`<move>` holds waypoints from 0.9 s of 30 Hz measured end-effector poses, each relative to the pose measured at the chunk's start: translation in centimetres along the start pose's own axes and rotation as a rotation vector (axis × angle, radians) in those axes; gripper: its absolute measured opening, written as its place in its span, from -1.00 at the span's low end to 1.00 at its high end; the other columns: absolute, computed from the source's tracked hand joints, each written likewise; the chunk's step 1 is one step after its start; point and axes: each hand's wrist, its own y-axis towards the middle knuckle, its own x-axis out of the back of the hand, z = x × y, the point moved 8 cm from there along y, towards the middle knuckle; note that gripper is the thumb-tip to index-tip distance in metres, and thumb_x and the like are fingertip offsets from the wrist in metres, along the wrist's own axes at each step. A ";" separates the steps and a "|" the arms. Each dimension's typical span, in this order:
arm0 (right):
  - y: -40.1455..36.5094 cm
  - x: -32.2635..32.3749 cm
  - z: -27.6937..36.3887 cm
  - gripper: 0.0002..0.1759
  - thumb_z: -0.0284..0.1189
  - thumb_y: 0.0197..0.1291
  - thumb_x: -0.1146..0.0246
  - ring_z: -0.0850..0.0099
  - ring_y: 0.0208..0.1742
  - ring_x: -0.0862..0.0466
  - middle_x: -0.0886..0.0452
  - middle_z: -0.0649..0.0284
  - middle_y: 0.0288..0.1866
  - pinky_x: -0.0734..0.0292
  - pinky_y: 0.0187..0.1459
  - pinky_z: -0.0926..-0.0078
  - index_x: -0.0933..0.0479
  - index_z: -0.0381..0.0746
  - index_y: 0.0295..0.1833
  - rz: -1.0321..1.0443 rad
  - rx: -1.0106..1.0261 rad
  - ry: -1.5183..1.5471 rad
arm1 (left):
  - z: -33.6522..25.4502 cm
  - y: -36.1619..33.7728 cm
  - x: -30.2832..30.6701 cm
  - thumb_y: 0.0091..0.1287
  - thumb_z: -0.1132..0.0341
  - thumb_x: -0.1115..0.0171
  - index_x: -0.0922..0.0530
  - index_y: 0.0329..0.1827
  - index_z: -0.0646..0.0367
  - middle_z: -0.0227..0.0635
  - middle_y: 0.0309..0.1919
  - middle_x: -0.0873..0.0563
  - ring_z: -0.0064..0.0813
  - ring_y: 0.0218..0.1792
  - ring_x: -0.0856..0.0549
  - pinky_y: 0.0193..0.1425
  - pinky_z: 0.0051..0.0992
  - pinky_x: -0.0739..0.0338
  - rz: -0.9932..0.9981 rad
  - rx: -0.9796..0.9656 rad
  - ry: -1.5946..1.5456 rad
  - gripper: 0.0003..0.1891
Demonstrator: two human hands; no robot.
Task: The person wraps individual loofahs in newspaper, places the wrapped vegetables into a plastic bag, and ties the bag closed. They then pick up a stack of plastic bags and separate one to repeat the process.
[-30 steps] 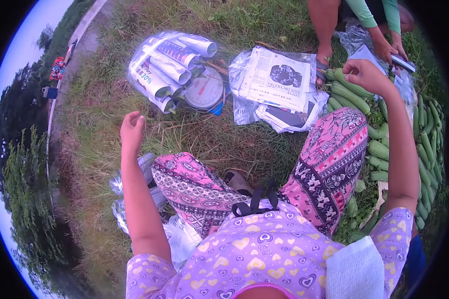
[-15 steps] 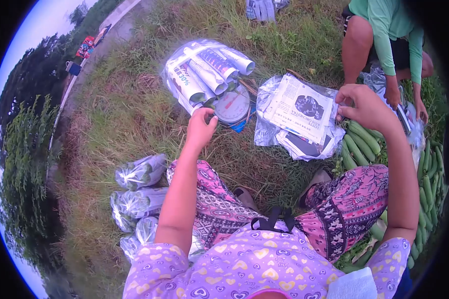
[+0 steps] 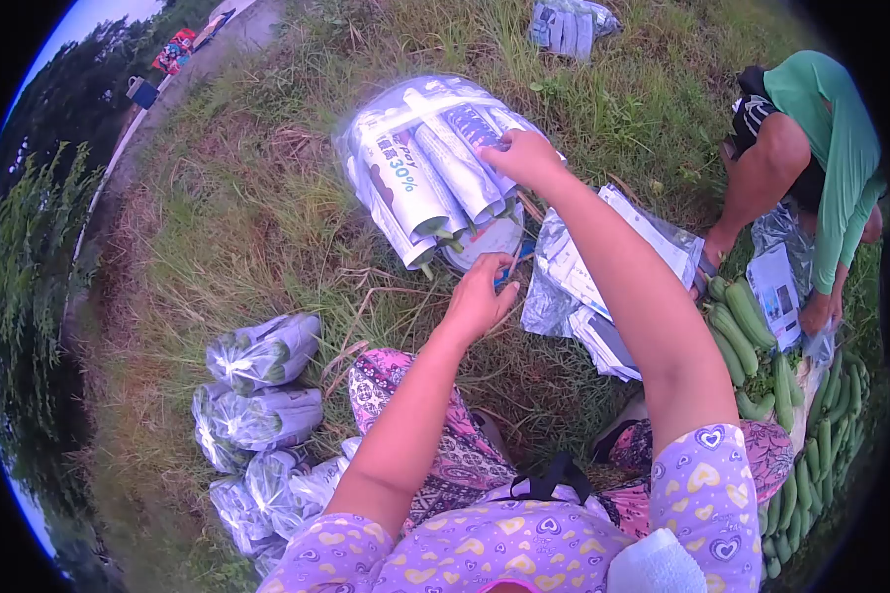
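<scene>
I counted one clear bag (image 3: 394,163) of at least four paper-wrapped rolls, lying partly over one dial scale (image 3: 492,237). The right hand (image 3: 526,158) was at the bag's right side; whether it gripped, I could not tell. The left hand (image 3: 478,296) was curled beside the scale, its grip equally uncertain. I noted one crouching person (image 3: 833,148), and at least four tied bags (image 3: 279,419) to the left.
</scene>
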 end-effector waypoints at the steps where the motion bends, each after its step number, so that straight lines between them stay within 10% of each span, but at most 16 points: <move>1: 0.3 -0.5 -0.1 -0.29 0.09 -0.10 -0.31 0.16 -0.05 -0.66 -0.65 -0.03 -0.11 -0.52 0.01 0.33 -0.60 -0.37 -0.08 -0.004 -0.001 -0.032 | 0.2 0.3 0.5 0.15 0.33 -0.25 -0.39 0.17 0.21 -0.11 0.06 -0.51 -0.21 -0.01 -0.60 0.06 -0.30 -0.48 -0.022 -0.018 -0.042 -0.50; 15: -3.3 -0.4 -3.7 -0.11 0.08 -0.26 -0.33 0.13 0.00 -0.66 -0.61 -0.17 -0.03 -0.52 0.02 0.35 -0.53 -0.48 0.05 -0.104 -0.043 0.183 | 2.4 3.7 2.3 0.15 0.41 -0.20 -0.27 0.28 0.26 -0.16 0.15 -0.45 -0.30 0.12 -0.55 0.07 -0.29 -0.46 -0.180 -0.053 -0.335 -0.41; 20: -8.7 -2.6 -8.6 -0.16 -0.19 -0.13 -0.43 0.43 -0.28 -0.56 -0.55 0.11 -0.16 -0.47 -0.26 0.51 -0.31 -0.48 0.20 0.091 -0.210 0.658 | 2.7 3.7 2.4 0.15 0.44 -0.19 -0.22 0.31 0.30 -0.14 0.17 -0.44 -0.31 0.12 -0.54 0.07 -0.33 -0.47 -0.213 -0.071 -0.347 -0.38; 27: -21.4 -4.6 -14.4 -0.43 -0.44 0.06 -0.28 0.20 -0.17 -0.71 -0.56 -0.01 -0.05 -0.61 -0.18 0.38 -0.22 -0.36 0.15 0.154 -0.309 1.395 | 2.5 3.6 1.2 0.20 0.50 -0.15 -0.31 0.23 0.34 -0.16 0.13 -0.49 -0.39 0.09 -0.56 0.07 -0.44 -0.49 -0.162 -0.030 -0.453 -0.51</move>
